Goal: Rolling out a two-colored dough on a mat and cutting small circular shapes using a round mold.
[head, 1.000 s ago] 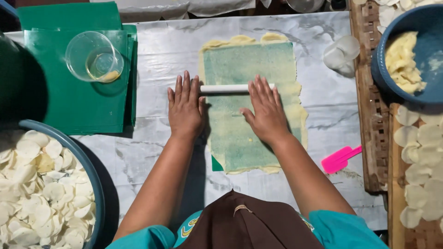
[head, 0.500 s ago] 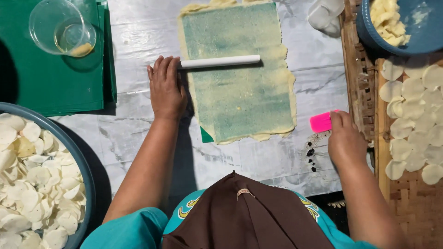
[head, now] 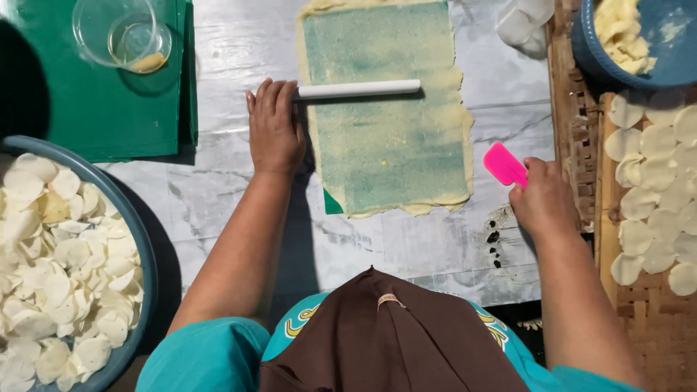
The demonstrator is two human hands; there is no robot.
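On the marble-patterned bench (head: 239, 196) in front of you, a thin sheet of yellowish dough (head: 385, 109) lies spread over a green mat. Your left hand (head: 274, 131) rests flat and released, fingers straight, touching the left end of the white rolling pin (head: 359, 89), which lies across the dough's upper part. Your right hand (head: 544, 199) is clenched around a pink scraper (head: 505, 164), its blade just beside the dough's right edge. A blue basin of pale round discs (head: 58, 268) sits at your left; more discs (head: 653, 189) lie on the woven tray at your right
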